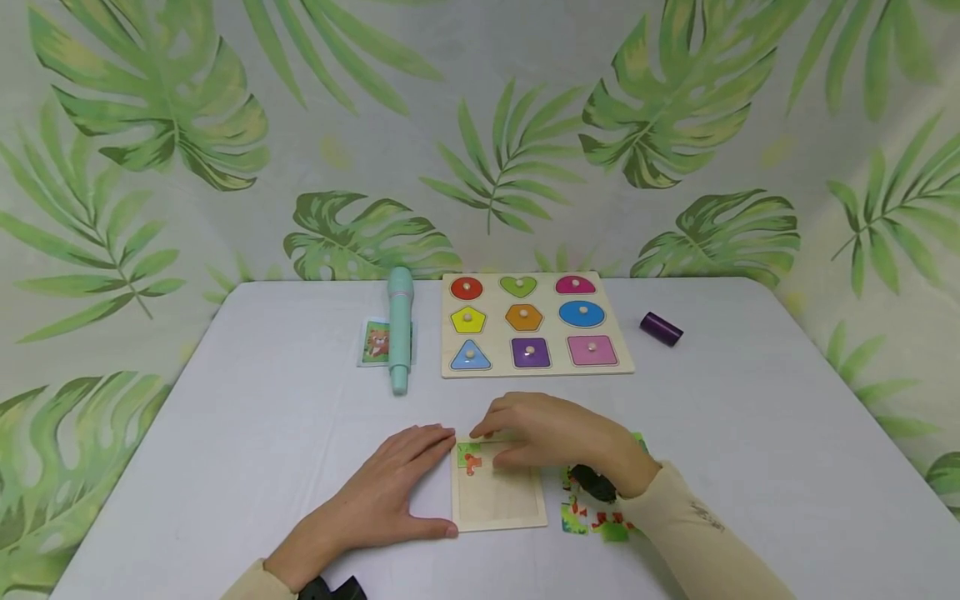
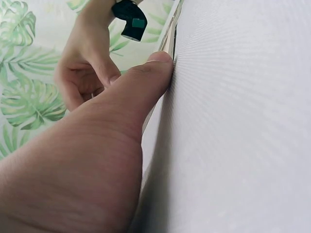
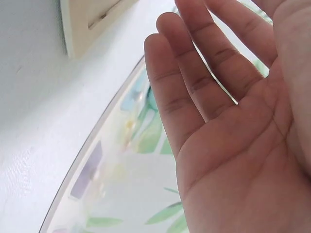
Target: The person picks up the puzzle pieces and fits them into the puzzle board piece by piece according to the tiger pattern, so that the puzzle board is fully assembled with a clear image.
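A small wooden puzzle tray point(image 1: 498, 500) lies on the white tablecloth, with a green-and-red puzzle piece point(image 1: 468, 457) in its upper left corner. My left hand point(image 1: 393, 487) lies along the tray's left side, fingertips at the upper corner and thumb at the lower one. Over the tray's upper edge hovers my right hand point(image 1: 543, 429), fingers loosely bent and thumb apart from them. The right wrist view shows its palm point(image 3: 233, 160) with nothing in it. Beside the tray, several loose puzzle pieces point(image 1: 575, 518) lie partly hidden under the right wrist.
Behind the tray lies a shape board point(image 1: 495, 367) with knobbed, coloured pieces. A mint-green microphone-shaped stick point(image 1: 401, 325) lies across a small picture card point(image 1: 375, 343) to its left. At the back right lies a dark purple cylinder point(image 1: 662, 328). A leaf-printed cloth hangs behind the table.
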`<state>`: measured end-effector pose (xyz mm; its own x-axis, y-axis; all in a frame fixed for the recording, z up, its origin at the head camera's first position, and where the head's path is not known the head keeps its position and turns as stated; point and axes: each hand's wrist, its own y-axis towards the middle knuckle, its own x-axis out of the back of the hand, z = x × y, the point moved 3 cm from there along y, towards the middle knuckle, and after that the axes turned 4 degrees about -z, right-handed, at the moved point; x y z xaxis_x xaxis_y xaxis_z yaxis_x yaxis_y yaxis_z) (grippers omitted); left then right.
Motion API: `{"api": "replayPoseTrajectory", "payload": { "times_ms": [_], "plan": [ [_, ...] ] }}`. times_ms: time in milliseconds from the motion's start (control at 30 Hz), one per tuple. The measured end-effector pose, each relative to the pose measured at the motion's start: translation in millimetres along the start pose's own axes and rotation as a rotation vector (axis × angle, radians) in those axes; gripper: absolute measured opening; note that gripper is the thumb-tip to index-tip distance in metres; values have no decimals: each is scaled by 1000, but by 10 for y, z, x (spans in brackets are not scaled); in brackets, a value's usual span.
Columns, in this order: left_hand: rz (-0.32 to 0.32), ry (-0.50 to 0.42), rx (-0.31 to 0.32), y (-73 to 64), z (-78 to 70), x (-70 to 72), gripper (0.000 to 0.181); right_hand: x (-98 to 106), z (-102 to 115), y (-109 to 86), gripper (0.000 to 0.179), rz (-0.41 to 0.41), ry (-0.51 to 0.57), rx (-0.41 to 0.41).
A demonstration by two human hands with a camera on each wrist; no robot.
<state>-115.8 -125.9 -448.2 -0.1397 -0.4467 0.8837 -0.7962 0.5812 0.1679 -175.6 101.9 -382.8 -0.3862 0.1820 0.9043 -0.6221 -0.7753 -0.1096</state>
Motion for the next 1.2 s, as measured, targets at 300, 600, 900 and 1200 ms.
{"api": "replayPoseTrajectory", "payload": {
  "times_ms": [300,600,900,1200],
  "plan": [
    [-11,-9,-18,-4,-1,1,102,79,-29,-169,38,-17,16,-32],
    [2,-5,-51,0,-5,6,86,95,-154,-337,36,-53,19,-49],
    [10,-5,-37,-1,1,-9,87,148,-288,-528,38,-77,49,-95],
    [7,8,-29,-5,7,-3,91,208,-419,-639,40,-129,71,-83]
  ]
}}
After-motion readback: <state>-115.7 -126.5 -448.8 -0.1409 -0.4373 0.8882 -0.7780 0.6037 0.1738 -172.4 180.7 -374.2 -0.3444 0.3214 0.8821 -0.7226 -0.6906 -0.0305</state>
